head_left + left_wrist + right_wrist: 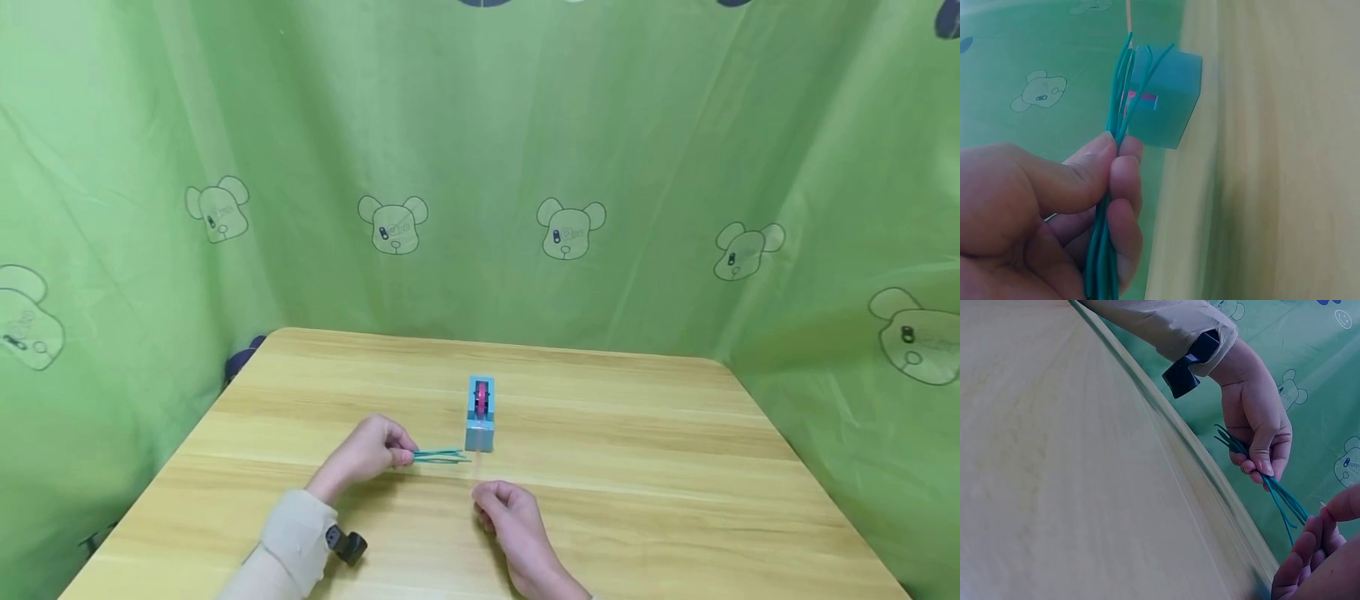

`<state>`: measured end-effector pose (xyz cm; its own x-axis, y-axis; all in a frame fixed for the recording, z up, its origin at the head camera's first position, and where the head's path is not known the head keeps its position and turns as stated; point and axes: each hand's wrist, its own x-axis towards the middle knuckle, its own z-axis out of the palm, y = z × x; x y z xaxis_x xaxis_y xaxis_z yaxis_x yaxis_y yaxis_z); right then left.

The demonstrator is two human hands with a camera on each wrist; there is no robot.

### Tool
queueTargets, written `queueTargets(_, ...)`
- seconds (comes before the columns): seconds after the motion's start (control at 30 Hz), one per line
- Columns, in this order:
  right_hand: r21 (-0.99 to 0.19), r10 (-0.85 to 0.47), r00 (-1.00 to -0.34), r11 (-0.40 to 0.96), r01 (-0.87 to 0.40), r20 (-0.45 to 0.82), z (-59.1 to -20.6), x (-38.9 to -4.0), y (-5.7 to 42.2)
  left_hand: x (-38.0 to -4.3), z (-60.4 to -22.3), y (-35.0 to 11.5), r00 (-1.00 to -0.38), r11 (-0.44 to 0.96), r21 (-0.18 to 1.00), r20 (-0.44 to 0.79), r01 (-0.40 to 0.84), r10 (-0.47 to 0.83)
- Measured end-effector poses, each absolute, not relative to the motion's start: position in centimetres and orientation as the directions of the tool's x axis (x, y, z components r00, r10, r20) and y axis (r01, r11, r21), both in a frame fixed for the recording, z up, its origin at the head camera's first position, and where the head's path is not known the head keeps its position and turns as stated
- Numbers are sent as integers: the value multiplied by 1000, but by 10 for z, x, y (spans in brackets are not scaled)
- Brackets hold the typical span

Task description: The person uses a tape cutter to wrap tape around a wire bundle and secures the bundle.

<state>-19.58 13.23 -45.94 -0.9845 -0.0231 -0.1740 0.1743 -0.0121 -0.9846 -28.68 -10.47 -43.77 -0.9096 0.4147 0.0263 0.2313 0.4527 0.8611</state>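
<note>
My left hand (372, 450) pinches a bundle of several thin green wires (442, 457) between thumb and fingers, and their splayed ends point right. In the left wrist view the wires (1105, 244) run lengthwise through the curled fingers. A blue tape dispenser (480, 435) with a pinkish-red reel stands on the table beyond both hands. From its front edge a narrow clear strip of tape (478, 468) stretches toward me. My right hand (513, 527) pinches the strip's near end between thumb and forefinger. The wire tips lie just left of the strip in the head view.
The wood-grain table (637, 433) spreads around the hands. A green curtain (480, 292) printed with bear heads hangs behind it and at both sides. A black wrist camera (347, 546) sticks out from the left sleeve (288, 542).
</note>
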Motion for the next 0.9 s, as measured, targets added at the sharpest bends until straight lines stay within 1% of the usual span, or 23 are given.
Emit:
queueTargets(0.2,-985,-27,-985,-19,173,-173,-459,-196,133,-289,-441,-100,-899,451,860,22,240,436)
queueTargets(0.67,-986,-28,-986,-38,163,-162,-460,-194,132,-287,-444,-88,-897,454,863,-2,222,442)
queueTargets(0.9,-984,-24,-984,-24,175,-174,-460,-195,133,-287,-444,-81,-890,450,862,2,233,456)
